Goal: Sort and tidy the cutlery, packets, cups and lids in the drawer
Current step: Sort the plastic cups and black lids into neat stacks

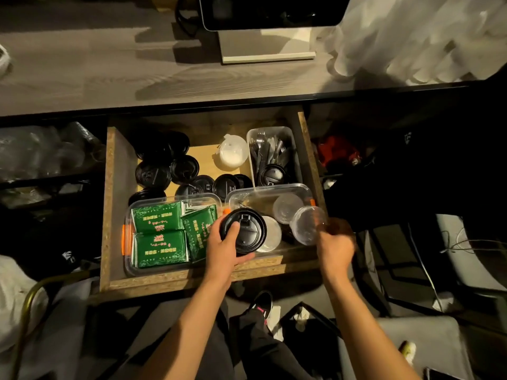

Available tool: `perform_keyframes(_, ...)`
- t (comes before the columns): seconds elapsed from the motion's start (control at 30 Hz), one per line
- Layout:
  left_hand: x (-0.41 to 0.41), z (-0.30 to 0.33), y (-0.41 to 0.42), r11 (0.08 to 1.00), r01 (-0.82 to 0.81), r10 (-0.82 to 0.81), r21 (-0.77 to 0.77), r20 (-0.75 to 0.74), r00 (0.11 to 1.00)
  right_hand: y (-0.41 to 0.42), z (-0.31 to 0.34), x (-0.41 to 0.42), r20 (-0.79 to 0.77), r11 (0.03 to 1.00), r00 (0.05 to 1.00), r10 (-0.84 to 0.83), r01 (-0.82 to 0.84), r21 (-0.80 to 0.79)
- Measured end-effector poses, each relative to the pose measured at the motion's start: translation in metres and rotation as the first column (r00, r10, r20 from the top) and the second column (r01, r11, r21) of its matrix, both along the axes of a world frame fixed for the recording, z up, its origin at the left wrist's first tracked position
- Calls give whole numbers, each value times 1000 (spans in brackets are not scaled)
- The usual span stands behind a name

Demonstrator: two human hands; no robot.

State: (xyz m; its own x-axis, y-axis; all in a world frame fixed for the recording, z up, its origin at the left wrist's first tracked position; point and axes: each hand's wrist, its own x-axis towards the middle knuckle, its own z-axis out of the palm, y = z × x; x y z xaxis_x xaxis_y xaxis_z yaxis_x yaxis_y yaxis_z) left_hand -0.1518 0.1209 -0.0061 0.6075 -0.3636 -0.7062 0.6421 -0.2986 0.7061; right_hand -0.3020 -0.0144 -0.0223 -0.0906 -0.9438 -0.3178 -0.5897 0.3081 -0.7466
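head: green packets (160, 234), chinese print, unreadable.

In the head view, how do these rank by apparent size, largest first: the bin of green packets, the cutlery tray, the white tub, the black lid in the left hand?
1. bin of green packets
2. cutlery tray
3. black lid and white tub look alike; the lid sits nearer, so unranked.

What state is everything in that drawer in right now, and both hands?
Drawer: pulled open.
Left hand: grips a black lid.
Right hand: blurred, holds a clear cup.
Green packets: flat in a clear tub.
Loose black lids: scattered.
Cutlery: in a grey tray.
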Motion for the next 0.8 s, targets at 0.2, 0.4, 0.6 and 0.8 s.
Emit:
perform_keyframes(0.2, 0, -2, -31, 1000, 6, -9, 19, 171, 985, -18, -11, 15, 166, 996, 985, -47, 59, -66)
perform_keyframes(0.4, 15, -6, -66, 999, 49, -52, 18, 311, 949, -41, -22, 39, -186, 993, 976, 117, -115, 20)
perform_keyframes(0.6, 23, -25, -76, 993, 106, -116, 50, 305, 945, -50, -36, 46, -255, 977, 944, 210, -209, 31)
perform_keyframes(0.8, 25, -37, -74, 996, 58, -73, 64, 276, 958, -43, -45, 42, -290, 963, 923, 255, -268, -8)
